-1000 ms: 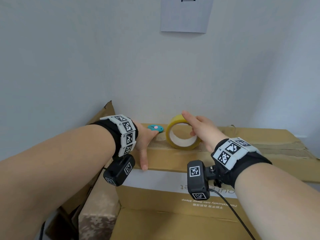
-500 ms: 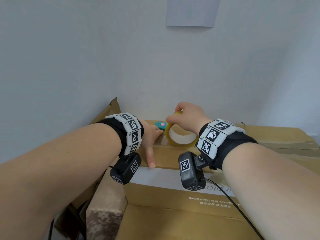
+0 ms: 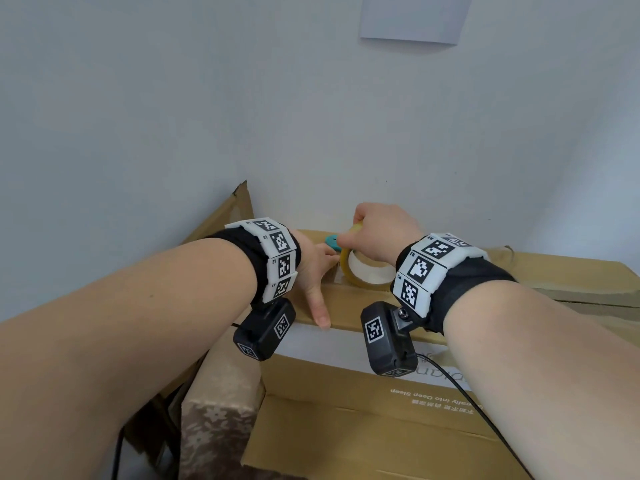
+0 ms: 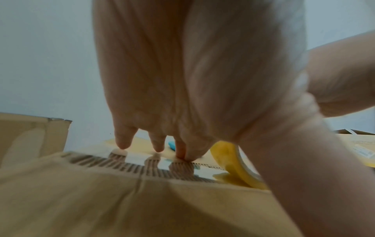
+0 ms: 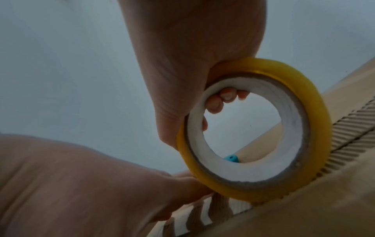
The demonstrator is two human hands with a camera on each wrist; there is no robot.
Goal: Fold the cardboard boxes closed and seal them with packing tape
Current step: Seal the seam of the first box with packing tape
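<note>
At the far left an open cardboard flap (image 3: 221,220) stands up against the wall, torn at its top corner. Below it, near the bottom of the head view, sits a brown floral-patterned block (image 3: 218,410) beside the box.

Your left hand (image 3: 313,271) lies on top of the cardboard box (image 3: 363,434), palm down. Its fingers (image 4: 122,141) are straight and spread apart, their tips pressing on the strip of clear tape laid along the box's top seam, and your thumb points back toward you along the box's top. Nothing is gripped in this hand.

Just beyond your left fingertips lies a small teal object (image 3: 332,241) on the box top; you cannot tell what it is from these views.

Right of that, your right hand (image 3: 377,233) grips the yellow roll of packing tape (image 5: 255,128) from above. The fingers curl over the rim and through the white core, with fingertips (image 5: 225,97) showing inside the ring, and the thumb runs down the near side of the roll. The roll stands on edge, its lower rim touching the box top at the seam, right next to your left hand.

To the right, the box top runs on toward the wall, with an older strip of tape (image 3: 588,299) across it. A sheet of white paper (image 3: 412,19) hangs on the wall above.
</note>
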